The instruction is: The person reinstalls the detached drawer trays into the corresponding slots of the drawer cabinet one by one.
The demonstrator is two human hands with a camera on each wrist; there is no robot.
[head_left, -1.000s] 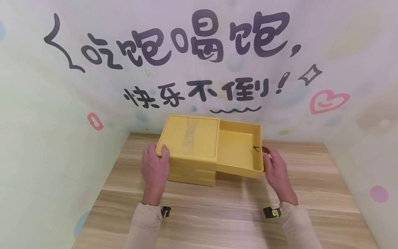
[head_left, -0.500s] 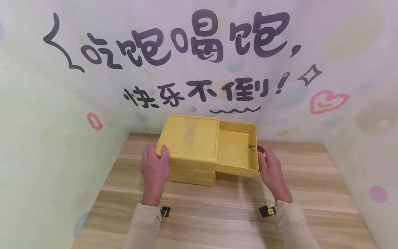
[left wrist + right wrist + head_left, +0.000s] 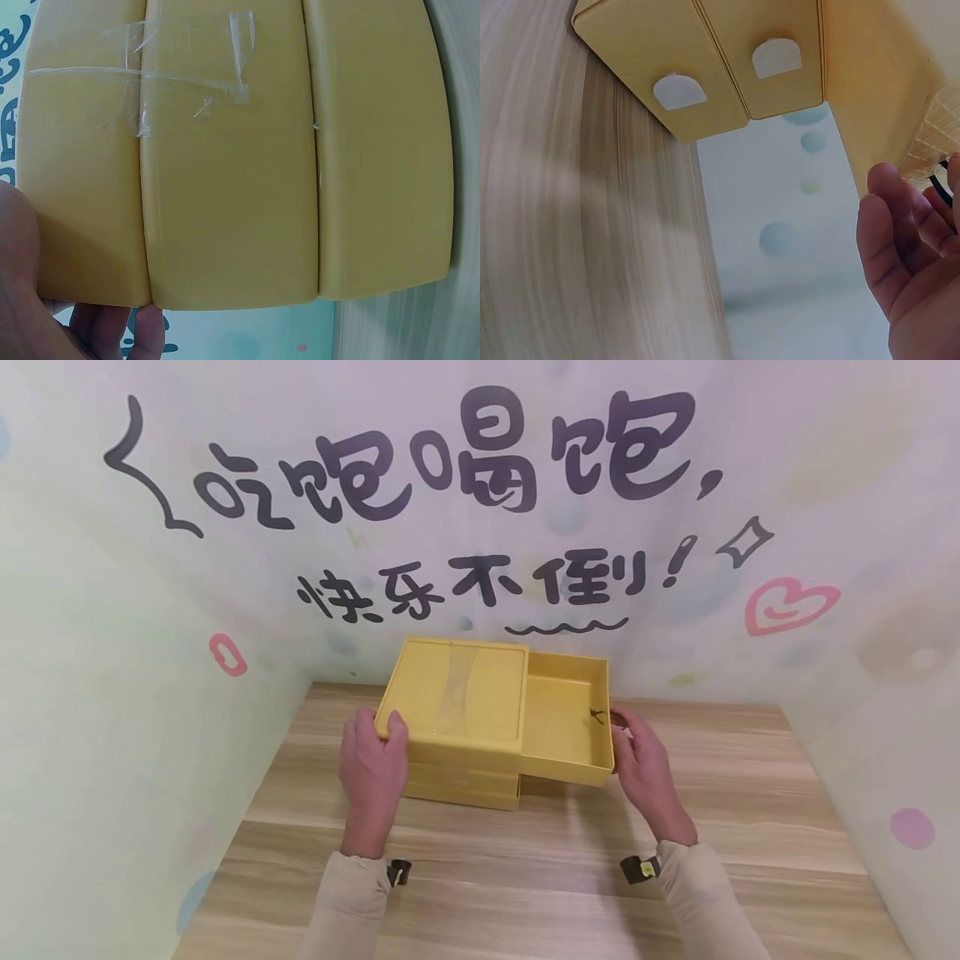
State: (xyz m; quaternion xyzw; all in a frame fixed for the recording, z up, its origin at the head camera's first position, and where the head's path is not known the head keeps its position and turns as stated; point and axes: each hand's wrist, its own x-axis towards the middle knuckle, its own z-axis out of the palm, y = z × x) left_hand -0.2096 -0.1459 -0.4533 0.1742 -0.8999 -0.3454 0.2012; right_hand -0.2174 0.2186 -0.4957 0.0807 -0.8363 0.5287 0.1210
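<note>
A yellow drawer unit [image 3: 491, 693] rests on the table, its top drawer [image 3: 562, 718] slid partly out to the right. My left hand [image 3: 371, 768] grips the unit's near left corner, thumb on top and fingers down the side. At the drawer's outer end is my right hand [image 3: 645, 764], its curled fingers [image 3: 877, 225] at the black cord loop [image 3: 939, 191] on the front panel. The cord's knotted end [image 3: 596, 716] shows inside the drawer, which holds nothing else. Clear tape [image 3: 240, 45] runs over the unit's side.
Two lower drawers [image 3: 660, 60], both closed, have white tab pulls [image 3: 679, 91]. The wood-grain table [image 3: 510, 885] reaches back to a printed wall sheet [image 3: 480, 535] just behind the unit. A black wrist strap [image 3: 637, 869] sits at my right sleeve.
My right hand has moved left along with the top drawer, which now sticks out less from the unit. The left hand has kept its hold on the corner.
</note>
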